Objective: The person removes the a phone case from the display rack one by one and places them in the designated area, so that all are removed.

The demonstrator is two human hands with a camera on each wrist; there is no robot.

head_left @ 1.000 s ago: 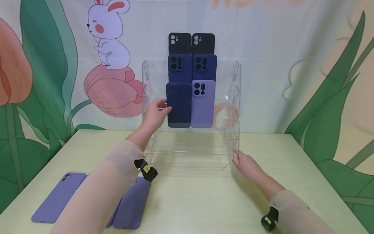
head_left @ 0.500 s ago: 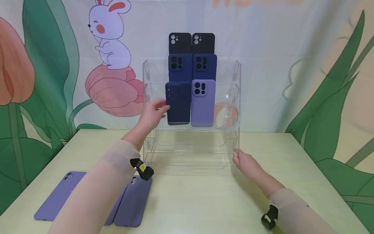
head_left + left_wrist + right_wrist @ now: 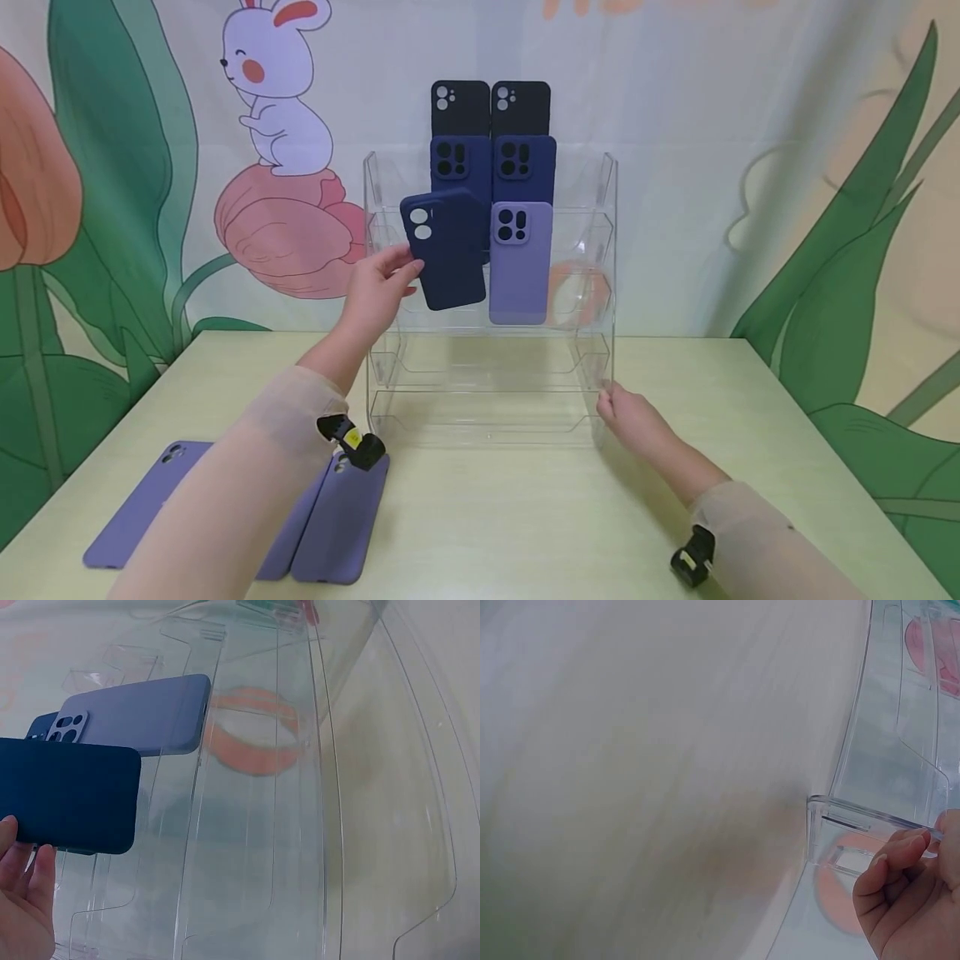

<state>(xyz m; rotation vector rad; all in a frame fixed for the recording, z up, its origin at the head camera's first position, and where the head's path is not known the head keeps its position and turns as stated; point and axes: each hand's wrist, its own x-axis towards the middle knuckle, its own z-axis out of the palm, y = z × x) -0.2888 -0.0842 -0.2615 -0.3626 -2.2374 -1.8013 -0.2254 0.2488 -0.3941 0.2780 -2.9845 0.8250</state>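
My left hand [image 3: 375, 287] pinches a dark blue phone case [image 3: 450, 258] by its left edge, thumb in front. That case leans to the left before the clear acrylic display rack [image 3: 487, 392], its camera holes at upper left. Beside it a lilac phone case [image 3: 520, 287] stands upright in the same tier. In the left wrist view the held dark blue case [image 3: 71, 795] partly covers things behind it. My right hand [image 3: 637, 423] grips the rack's lower right side edge; the right wrist view shows its fingers curled at the clear panel [image 3: 877, 817].
Two navy cases [image 3: 524, 183] stand a tier higher, the left one partly covered. Two black cases [image 3: 521, 112] top the rack. Purple cases [image 3: 341, 525] lie on the table [image 3: 525, 517] at front left, partly behind my left arm. A printed cloth [image 3: 675, 167] hangs behind.
My left hand has lifted the dark blue case from its upright place in the rack, moving it up and left and tilting it. Its camera holes now show clearly. The right hand stays put.
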